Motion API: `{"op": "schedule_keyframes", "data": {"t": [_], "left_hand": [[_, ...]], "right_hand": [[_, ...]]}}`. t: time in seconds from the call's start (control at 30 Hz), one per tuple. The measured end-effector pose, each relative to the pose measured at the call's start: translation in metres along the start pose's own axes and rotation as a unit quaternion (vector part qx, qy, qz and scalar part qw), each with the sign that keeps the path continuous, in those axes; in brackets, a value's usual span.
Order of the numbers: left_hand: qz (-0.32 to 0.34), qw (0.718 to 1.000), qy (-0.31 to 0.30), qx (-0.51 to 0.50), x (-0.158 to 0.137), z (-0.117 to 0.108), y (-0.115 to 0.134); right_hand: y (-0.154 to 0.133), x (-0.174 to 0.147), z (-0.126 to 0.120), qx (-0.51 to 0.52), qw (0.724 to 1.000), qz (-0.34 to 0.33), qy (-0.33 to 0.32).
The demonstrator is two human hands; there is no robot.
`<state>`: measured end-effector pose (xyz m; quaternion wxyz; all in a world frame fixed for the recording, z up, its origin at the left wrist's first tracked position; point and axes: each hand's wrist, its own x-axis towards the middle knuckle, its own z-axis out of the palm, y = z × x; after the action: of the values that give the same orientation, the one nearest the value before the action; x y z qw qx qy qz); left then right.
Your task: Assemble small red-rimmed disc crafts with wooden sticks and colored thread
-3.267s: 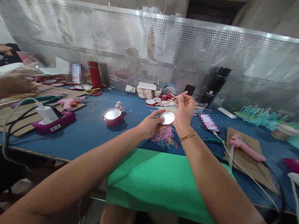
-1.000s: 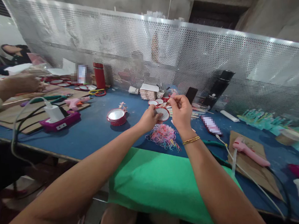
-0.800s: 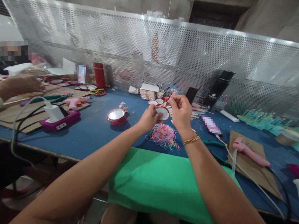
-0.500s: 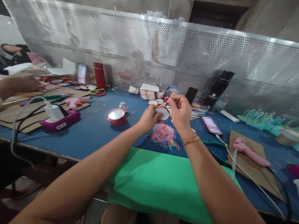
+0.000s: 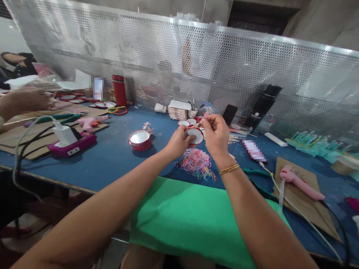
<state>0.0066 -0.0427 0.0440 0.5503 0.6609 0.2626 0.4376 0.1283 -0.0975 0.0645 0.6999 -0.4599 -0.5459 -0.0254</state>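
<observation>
My left hand point(image 5: 180, 142) grips a round white disc with a red rim point(image 5: 197, 137), its thumb lying on the white face. Close by on the right, my right hand point(image 5: 216, 133) is pinched at the disc's upper right edge, on a small pinkish strip point(image 5: 205, 116) whose exact kind I cannot make out. Below both hands lies a tangled heap of coloured strings point(image 5: 196, 162). A stack of red-rimmed round discs point(image 5: 139, 140) stands to the left on the blue table point(image 5: 115, 161).
A pink glue gun point(image 5: 300, 182) rests on cardboard at the right, with cables nearby. Green cloth point(image 5: 189, 217) covers my lap. At left are a purple power strip point(image 5: 73, 146), scissors point(image 5: 117, 110), a red bottle point(image 5: 119, 90) and another person's hand point(image 5: 26, 102). Perforated metal point(image 5: 134, 53) stands behind.
Both hands keep their hold with hardly any movement. The left thumb has shifted slightly on the disc. The other person's hand at left has moved a little.
</observation>
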Motion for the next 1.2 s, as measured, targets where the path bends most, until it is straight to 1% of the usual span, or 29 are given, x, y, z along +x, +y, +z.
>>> {"op": "schedule_keyframes", "data": {"t": [0.33,0.53,0.63,0.77,0.83,1.0,1.2], "left_hand": [[-0.016,1.0,0.001,-0.016,0.0007,0.0012,0.0004],[-0.021,0.999,0.001,-0.027,0.0016,0.0009,-0.0018],[-0.018,0.999,0.001,-0.04,0.0014,0.0008,-0.0023],[-0.019,0.999,0.001,-0.033,0.0002,0.0004,-0.001],[-0.018,0.999,-0.006,-0.032,-0.0008,0.0,0.0006],[-0.01,0.998,-0.047,-0.033,-0.0035,-0.0013,0.0039],[-0.029,0.998,-0.036,-0.04,-0.0038,-0.0015,0.0035]], "right_hand": [[0.0002,-0.0011,0.0011,0.003,1.0,-0.001,-0.003],[0.0005,-0.0017,0.001,-0.015,1.0,-0.003,-0.009],[0.0008,-0.0016,0.0013,-0.018,1.0,0.006,-0.013],[0.0015,-0.0013,0.0021,0.004,1.0,0.019,-0.009],[0.002,-0.0013,0.0024,0.009,1.0,0.022,-0.005],[0.0035,-0.0018,0.0026,0.009,1.0,0.027,-0.003],[0.0027,-0.0026,0.0036,0.029,0.999,0.045,-0.002]]}}
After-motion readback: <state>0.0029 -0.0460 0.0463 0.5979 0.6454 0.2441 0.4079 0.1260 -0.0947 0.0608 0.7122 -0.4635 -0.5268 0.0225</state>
